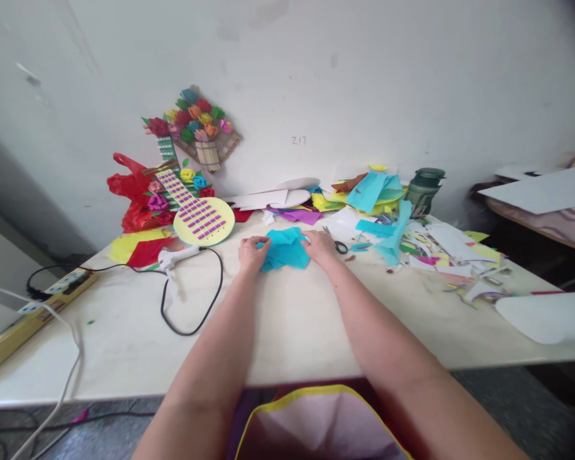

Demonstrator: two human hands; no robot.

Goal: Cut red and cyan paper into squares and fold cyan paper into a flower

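Observation:
Between my two hands lies a crumpled sheet of bright blue paper (286,249), on the white table. The fingers of my left hand (253,253) are closed on its left edge in a pinch. At the opposite edge, my right hand (320,246) grips the paper between thumb and fingers. Just beyond the right hand rests a pair of scissors (340,246) with black handles, partly hidden by that hand. A white glue gun (178,257) with a black cord lies to the left of my left hand.
A yellow paper guitar (204,221) leans at the back left beside paper flowers (199,118). Paper scraps (441,249) and a green bottle (424,191) occupy the right. A power strip (52,306) runs along the left edge. White table surface (297,332) shows between my forearms.

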